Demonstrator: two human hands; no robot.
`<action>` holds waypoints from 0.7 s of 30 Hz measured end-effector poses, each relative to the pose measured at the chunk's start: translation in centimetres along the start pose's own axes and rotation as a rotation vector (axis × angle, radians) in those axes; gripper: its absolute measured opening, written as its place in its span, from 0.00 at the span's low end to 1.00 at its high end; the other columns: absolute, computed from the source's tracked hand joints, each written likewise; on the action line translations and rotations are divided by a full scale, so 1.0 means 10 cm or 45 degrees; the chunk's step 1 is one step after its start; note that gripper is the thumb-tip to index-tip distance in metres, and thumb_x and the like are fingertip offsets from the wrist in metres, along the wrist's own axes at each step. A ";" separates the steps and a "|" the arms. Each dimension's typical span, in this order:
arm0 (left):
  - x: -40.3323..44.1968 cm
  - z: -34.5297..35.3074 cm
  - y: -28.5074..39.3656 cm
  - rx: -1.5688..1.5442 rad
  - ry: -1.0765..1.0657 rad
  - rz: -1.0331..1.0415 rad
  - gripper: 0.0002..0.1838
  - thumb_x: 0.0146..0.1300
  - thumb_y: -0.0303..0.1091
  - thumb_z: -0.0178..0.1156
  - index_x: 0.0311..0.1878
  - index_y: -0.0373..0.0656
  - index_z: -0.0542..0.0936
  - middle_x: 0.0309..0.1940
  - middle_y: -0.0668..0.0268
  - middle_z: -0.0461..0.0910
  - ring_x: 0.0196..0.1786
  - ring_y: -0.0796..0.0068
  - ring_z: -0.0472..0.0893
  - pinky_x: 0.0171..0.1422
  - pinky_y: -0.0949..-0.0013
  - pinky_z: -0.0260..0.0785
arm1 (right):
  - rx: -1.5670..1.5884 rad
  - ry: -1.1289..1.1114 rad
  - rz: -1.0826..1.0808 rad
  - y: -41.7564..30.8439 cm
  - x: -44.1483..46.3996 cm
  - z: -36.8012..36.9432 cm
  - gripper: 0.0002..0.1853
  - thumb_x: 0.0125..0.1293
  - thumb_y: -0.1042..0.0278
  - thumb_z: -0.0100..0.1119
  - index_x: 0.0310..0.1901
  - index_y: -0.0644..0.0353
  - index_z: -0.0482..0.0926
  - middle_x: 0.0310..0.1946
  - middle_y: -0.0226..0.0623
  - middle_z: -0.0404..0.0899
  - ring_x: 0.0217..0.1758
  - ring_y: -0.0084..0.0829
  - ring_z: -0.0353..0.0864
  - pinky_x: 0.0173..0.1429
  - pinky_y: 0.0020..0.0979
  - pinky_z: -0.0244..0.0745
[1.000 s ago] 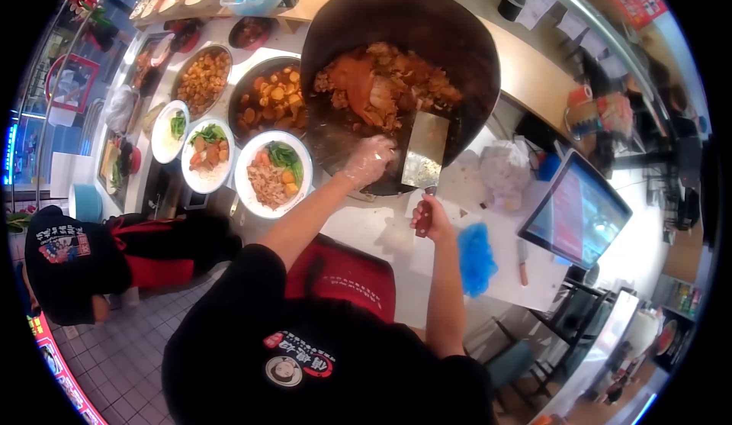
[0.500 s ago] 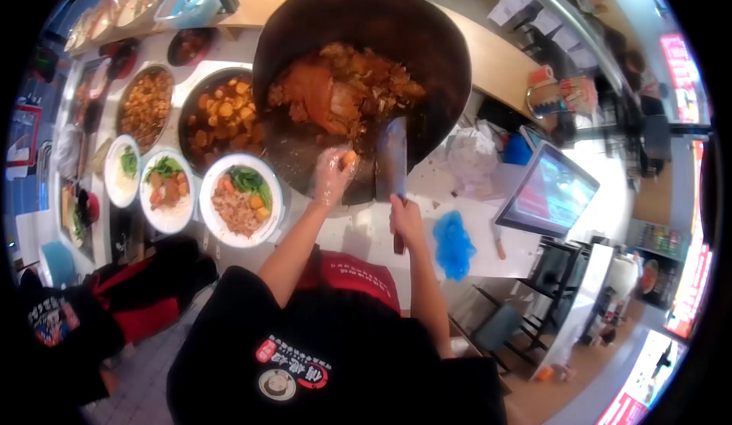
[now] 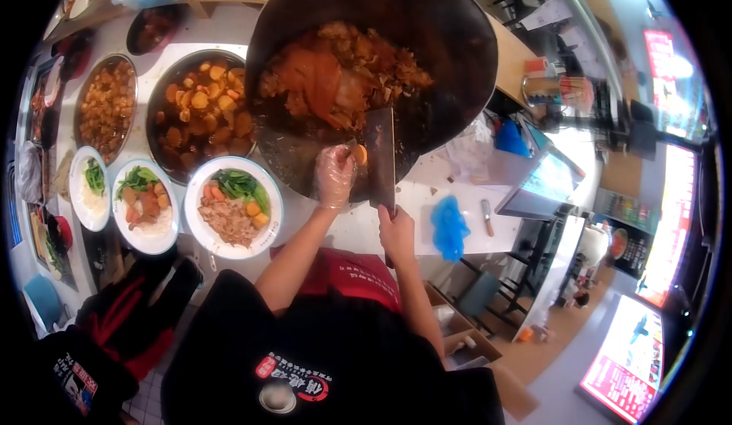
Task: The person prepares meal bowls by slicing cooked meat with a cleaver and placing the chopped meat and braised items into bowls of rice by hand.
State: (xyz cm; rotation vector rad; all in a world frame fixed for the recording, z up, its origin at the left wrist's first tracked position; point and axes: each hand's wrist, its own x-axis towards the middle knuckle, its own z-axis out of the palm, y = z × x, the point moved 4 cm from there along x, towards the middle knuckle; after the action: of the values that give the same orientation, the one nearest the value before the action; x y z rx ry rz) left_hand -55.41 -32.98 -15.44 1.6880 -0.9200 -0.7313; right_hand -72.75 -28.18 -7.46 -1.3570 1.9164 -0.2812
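In a clear plastic glove, my left hand pinches a small orange chunk of food low over the near part of a big dark pan; its exact kind is hard to make out. My right hand grips the handle of a broad cleaver, whose blade points away from me just right of the chunk. Beyond the blade tip, a glossy brown heap of braised meat lies in the pan. A plate with rice, shredded meat, greens and orange chunks stands left of my hands.
Further left are two more plates of food and metal pots of stewed chunks. On the right lie a blue plastic bag, a small knife and a tilted screen. Another person in black and red is at lower left.
The cleaver's blade has come left, closer to my left hand and the orange chunk. My left hand stays over the pan. The whole view has shifted slightly.
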 end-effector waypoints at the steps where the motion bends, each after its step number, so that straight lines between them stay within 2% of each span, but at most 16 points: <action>1: 0.02 -0.01 0.01 -0.014 0.024 0.011 0.11 0.57 0.25 0.66 0.43 0.39 0.80 0.40 0.59 0.79 0.44 0.59 0.79 0.50 0.62 0.73 | -0.055 0.021 -0.030 -0.02 0.01 0.00 0.18 0.68 0.59 0.58 0.31 0.70 0.76 0.17 0.41 0.75 0.19 0.30 0.76 0.26 0.35 0.69; 3: 0.02 -0.02 -0.02 -0.025 0.056 0.009 0.11 0.57 0.25 0.66 0.43 0.39 0.80 0.40 0.59 0.80 0.43 0.59 0.80 0.50 0.62 0.73 | -0.077 0.011 -0.016 -0.03 0.01 0.00 0.18 0.68 0.59 0.58 0.31 0.70 0.76 0.18 0.42 0.75 0.20 0.31 0.76 0.27 0.36 0.70; 5: 0.00 0.03 -0.12 -0.131 0.096 -0.125 0.11 0.57 0.22 0.65 0.43 0.39 0.80 0.41 0.58 0.81 0.41 0.61 0.81 0.49 0.64 0.74 | -0.091 0.003 0.004 -0.04 0.00 0.02 0.19 0.68 0.58 0.58 0.31 0.70 0.77 0.18 0.43 0.76 0.21 0.31 0.77 0.27 0.36 0.70; 6: -0.02 0.05 -0.12 -0.131 0.090 -0.135 0.11 0.57 0.22 0.65 0.43 0.39 0.80 0.41 0.58 0.81 0.41 0.61 0.81 0.49 0.64 0.74 | -0.106 -0.014 0.017 -0.06 -0.02 0.03 0.19 0.68 0.58 0.57 0.31 0.70 0.77 0.19 0.45 0.76 0.21 0.34 0.77 0.29 0.37 0.70; 8: -0.01 0.07 -0.16 -0.394 0.211 -0.265 0.11 0.56 0.20 0.64 0.44 0.39 0.80 0.41 0.58 0.81 0.41 0.63 0.82 0.49 0.65 0.75 | -0.124 -0.030 0.029 -0.11 -0.02 0.04 0.19 0.68 0.58 0.57 0.32 0.71 0.77 0.19 0.48 0.77 0.22 0.38 0.78 0.30 0.38 0.71; 9: -0.02 0.07 -0.18 -0.395 0.210 -0.270 0.11 0.56 0.20 0.64 0.44 0.39 0.80 0.41 0.58 0.81 0.41 0.63 0.82 0.49 0.65 0.75 | -0.159 -0.022 0.002 -0.14 -0.02 0.05 0.19 0.68 0.58 0.57 0.33 0.72 0.77 0.21 0.51 0.78 0.24 0.43 0.79 0.32 0.40 0.71; 13: -0.02 0.08 -0.16 -0.225 0.182 -0.178 0.14 0.54 0.18 0.64 0.45 0.39 0.81 0.41 0.59 0.82 0.42 0.63 0.82 0.50 0.65 0.75 | -0.208 -0.015 -0.016 -0.25 -0.05 0.04 0.19 0.68 0.59 0.56 0.34 0.74 0.77 0.25 0.60 0.78 0.28 0.56 0.79 0.36 0.45 0.71; 17: 0.00 0.11 -0.12 -0.127 0.197 -0.015 0.13 0.52 0.18 0.64 0.42 0.39 0.82 0.40 0.58 0.82 0.43 0.60 0.82 0.51 0.63 0.75 | -0.202 -0.015 -0.004 -0.20 -0.02 0.08 0.19 0.69 0.59 0.56 0.34 0.74 0.77 0.25 0.61 0.78 0.30 0.58 0.80 0.36 0.46 0.71; 19: 0.00 0.09 -0.09 -0.068 0.177 0.025 0.11 0.52 0.19 0.65 0.40 0.38 0.83 0.39 0.58 0.82 0.43 0.59 0.82 0.51 0.62 0.74 | -0.196 -0.039 0.033 -0.24 0.01 0.10 0.18 0.69 0.59 0.55 0.34 0.72 0.76 0.26 0.63 0.79 0.34 0.63 0.80 0.39 0.52 0.72; 21: 0.02 0.09 -0.08 -0.009 0.159 0.074 0.09 0.52 0.21 0.66 0.38 0.38 0.83 0.38 0.58 0.82 0.43 0.59 0.82 0.51 0.62 0.74 | -0.199 -0.038 0.026 -0.24 0.02 0.13 0.18 0.69 0.60 0.55 0.34 0.72 0.76 0.26 0.62 0.79 0.34 0.62 0.80 0.39 0.52 0.73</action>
State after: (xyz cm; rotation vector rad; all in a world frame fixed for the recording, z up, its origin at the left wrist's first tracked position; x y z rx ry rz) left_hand -55.89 -33.47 -16.49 1.6741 -0.8735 -0.5829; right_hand -70.22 -29.07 -7.11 -1.4338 1.9598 -0.1023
